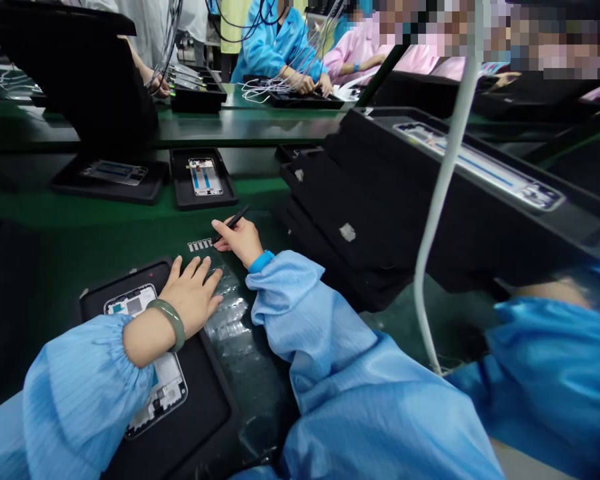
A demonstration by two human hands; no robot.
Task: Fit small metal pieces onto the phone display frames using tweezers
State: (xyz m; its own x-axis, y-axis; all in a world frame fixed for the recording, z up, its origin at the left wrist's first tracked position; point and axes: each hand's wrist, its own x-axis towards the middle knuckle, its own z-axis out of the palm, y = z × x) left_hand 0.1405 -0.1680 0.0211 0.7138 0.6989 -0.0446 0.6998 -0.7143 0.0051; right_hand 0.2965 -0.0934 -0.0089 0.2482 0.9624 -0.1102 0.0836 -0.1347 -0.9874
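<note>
My right hand is closed on a thin black pen-like tool, beside a short row of small pale pieces on the green table. With fingers spread, my left hand is over the upper part of a black tray, its fingertips just below the row. It appears to hold nothing. A silvery phone frame lies in that tray, partly hidden by my left wrist and sleeve. Clear plastic film covers the table between the tray and my right forearm.
Two black trays with phone frames lie farther back. Stacked black trays stand at the right, behind a white cable. A blue sleeve of another person is at the right edge. People work across the table.
</note>
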